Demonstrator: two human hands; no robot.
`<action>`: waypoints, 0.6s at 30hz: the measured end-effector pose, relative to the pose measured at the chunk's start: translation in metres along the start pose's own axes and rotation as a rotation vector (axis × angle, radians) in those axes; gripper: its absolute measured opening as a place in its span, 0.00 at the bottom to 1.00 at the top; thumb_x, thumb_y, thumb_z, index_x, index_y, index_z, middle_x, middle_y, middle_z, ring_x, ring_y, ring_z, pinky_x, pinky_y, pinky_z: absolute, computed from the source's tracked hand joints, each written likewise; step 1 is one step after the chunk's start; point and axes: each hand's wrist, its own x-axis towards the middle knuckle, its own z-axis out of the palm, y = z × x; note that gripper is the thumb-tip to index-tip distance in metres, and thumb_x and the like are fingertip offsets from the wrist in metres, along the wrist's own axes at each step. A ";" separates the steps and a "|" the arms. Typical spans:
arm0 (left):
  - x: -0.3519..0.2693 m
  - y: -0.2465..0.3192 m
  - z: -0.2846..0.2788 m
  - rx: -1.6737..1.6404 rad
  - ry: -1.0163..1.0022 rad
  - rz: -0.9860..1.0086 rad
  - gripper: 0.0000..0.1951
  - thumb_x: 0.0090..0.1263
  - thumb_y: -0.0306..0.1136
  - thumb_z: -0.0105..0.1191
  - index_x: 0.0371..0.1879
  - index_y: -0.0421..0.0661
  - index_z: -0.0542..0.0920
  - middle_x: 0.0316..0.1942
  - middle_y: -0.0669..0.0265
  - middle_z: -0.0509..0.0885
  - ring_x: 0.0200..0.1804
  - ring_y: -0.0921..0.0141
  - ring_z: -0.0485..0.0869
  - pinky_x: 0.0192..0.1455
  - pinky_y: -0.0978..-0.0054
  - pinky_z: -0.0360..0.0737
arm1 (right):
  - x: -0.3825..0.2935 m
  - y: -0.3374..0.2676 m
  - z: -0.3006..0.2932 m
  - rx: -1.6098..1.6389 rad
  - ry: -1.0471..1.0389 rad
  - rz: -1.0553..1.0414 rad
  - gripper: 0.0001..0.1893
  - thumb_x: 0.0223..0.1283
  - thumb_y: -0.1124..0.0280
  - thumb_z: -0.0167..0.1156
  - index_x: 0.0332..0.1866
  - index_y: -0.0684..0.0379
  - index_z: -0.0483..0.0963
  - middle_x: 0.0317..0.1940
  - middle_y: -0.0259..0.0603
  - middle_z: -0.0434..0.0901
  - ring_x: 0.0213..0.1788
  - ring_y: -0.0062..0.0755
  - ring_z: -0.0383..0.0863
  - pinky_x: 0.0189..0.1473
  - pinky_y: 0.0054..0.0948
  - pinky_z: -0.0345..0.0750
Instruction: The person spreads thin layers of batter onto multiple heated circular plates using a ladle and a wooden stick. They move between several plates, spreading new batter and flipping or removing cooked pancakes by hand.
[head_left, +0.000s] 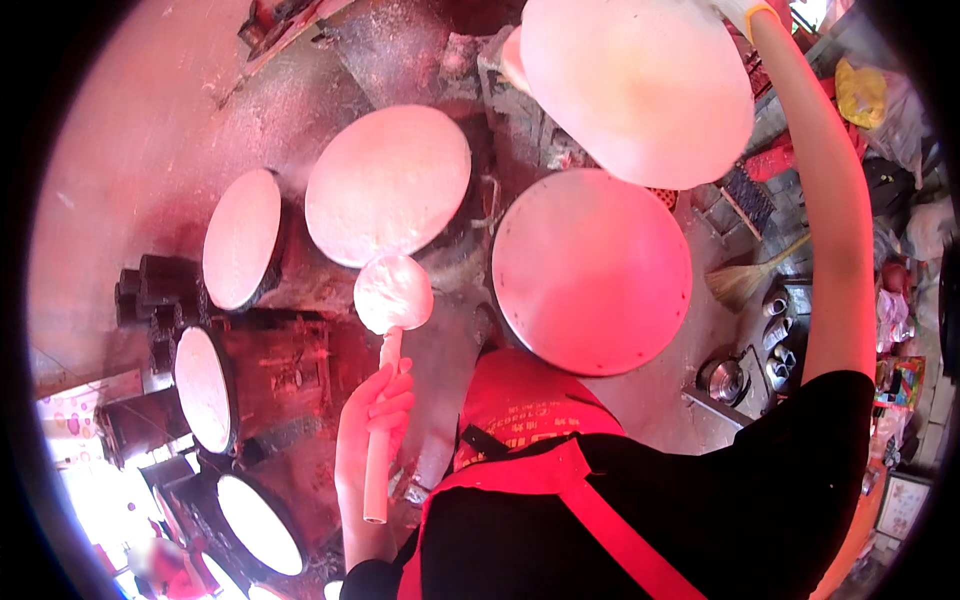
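My left hand (386, 401) grips a pale stick (377, 480) that points away from me. At its far end is a round, whitish lump (394, 294), like dough or a wrapped pad, close to the rim of a round plate, perhaps a griddle (388, 186). At the top right edge, my right hand (739, 11), in a white glove with a yellow cuff, holds the rim of a large, thin, pale round sheet (645, 90), like a flatbread; its fingers are partly cut off. The sheet overlaps the far edge of another round plate (592, 270) near my apron.
More round plates (241, 238) stand along the left, with dark cylinders (169, 281) beside them. A person (169, 570) is at the lower left. To the right are a broom (739, 281), a metal kettle (726, 380), shoes (778, 330), a low stool (739, 202) and plastic bags (896, 112).
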 end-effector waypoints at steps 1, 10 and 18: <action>0.008 0.012 0.004 0.012 -0.027 -0.018 0.12 0.79 0.30 0.33 0.52 0.35 0.64 0.27 0.66 0.64 0.21 0.76 0.65 0.18 0.81 0.64 | 0.017 0.023 0.003 0.070 0.034 0.065 0.10 0.50 0.63 0.64 0.29 0.61 0.81 0.19 0.37 0.76 0.21 0.28 0.75 0.26 0.31 0.71; 0.088 0.105 0.095 0.463 0.149 0.118 0.09 0.75 0.27 0.43 0.50 0.37 0.66 0.25 0.70 0.65 0.18 0.82 0.61 0.13 0.88 0.57 | 0.031 0.217 0.211 0.907 0.453 0.600 0.09 0.54 0.71 0.56 0.20 0.58 0.71 0.14 0.37 0.70 0.17 0.31 0.72 0.21 0.32 0.69; 0.127 0.147 0.145 0.582 0.242 0.172 0.11 0.76 0.28 0.42 0.52 0.35 0.66 0.23 0.71 0.64 0.17 0.82 0.60 0.12 0.88 0.57 | -0.029 0.201 0.344 0.973 0.728 0.998 0.06 0.58 0.70 0.56 0.31 0.62 0.73 0.17 0.35 0.72 0.14 0.27 0.71 0.16 0.29 0.66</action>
